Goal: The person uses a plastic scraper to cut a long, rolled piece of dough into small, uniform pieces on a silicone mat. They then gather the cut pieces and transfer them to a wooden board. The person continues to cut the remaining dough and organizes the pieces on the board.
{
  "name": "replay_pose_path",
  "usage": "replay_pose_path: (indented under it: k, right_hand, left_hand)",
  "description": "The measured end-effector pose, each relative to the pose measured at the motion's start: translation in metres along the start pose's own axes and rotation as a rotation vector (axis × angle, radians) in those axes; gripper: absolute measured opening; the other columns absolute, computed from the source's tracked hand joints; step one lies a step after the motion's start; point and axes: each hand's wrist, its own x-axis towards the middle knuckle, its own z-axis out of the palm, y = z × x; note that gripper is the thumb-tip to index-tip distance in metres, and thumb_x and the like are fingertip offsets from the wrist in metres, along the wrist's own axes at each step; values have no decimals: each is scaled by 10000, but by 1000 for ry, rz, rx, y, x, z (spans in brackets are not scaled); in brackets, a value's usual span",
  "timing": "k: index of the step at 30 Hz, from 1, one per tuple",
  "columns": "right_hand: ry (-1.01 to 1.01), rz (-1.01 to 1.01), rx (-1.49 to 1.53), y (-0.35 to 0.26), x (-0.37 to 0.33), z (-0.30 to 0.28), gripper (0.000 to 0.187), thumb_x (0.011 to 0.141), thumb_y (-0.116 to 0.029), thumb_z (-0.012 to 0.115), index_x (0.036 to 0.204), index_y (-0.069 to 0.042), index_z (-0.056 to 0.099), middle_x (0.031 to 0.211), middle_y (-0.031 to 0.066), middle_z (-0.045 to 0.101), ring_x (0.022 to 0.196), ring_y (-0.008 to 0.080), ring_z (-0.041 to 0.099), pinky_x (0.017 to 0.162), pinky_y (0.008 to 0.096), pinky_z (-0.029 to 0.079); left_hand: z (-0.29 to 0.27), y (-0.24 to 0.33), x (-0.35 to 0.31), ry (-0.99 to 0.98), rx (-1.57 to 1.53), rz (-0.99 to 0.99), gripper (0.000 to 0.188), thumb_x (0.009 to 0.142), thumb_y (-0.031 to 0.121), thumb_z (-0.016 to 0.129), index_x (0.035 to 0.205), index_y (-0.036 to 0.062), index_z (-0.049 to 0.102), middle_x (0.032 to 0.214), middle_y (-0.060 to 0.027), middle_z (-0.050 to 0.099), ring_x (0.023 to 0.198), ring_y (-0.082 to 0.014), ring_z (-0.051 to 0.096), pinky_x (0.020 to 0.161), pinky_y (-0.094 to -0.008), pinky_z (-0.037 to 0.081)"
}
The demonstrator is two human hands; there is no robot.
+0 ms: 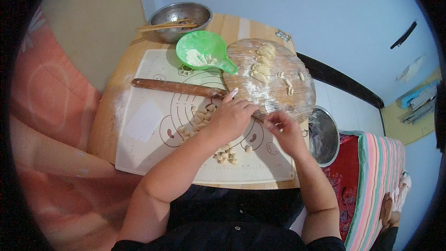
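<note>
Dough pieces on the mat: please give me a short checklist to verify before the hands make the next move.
1. Dough pieces lie within reach on the white mat: ok.
2. Left hand rests over them, near the rolling pin: ok.
3. Right hand at the edge of the round wooden board, fingers pinched; whether it holds dough: cannot tell.
4. Board has free space beside the shaped pieces: ok.
5. Flour in the green scoop: ok.
</note>
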Motion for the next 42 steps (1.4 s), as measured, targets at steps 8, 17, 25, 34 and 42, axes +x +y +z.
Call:
replay_pose_path:
  k: [8, 17, 25, 34, 42]
  right_hand:
    - [55, 36, -265, 34, 24, -19, 115, 785, -76, 721, 884, -23, 698, 822, 121, 670, 717, 208, 648, 671, 321, 512]
    - [-127, 147, -401, 33, 51, -34, 351, 681, -186, 841, 884, -5, 619, 943, 141, 569, 892, 262, 581, 780, 340, 480]
    - [-134, 50, -750, 40, 83, -40, 552, 526, -364, 905, 886, -84, 593, 1071, 178, 527, 1090, 377, 480, 907, 434, 420]
    - [24, -52, -772, 52, 91, -37, 404, 603, -321, 864, 833, -68, 648, 921, 137, 602, 921, 310, 582, 807, 396, 474]
    - [170, -51, -377, 54, 79, -33, 292, 767, -229, 735, 979, -32, 700, 887, 226, 662, 796, 364, 652, 693, 425, 502]
  left_hand:
    - [7, 0, -4, -120, 49, 22, 384, 890, 140, 558, 1272, 97, 558, 1300, -66, 569, 1242, -221, 490, 1163, -490, 185]
    - [5, 2, -3, -248, 95, 15, 430, 914, 195, 547, 1334, 107, 515, 1403, -55, 502, 1322, -208, 429, 1173, -503, 147]
    - [3, 4, -4, -268, 65, 12, 437, 895, 156, 560, 1320, 66, 519, 1414, -75, 489, 1334, -225, 420, 1178, -499, 134]
    - [5, 4, -5, -254, 83, 25, 471, 875, 135, 580, 1334, 60, 502, 1428, -79, 474, 1346, -227, 405, 1172, -503, 157]
    - [1, 4, -7, -249, 56, 31, 470, 873, 134, 583, 1329, 53, 504, 1435, -83, 466, 1350, -229, 399, 1168, -508, 163]
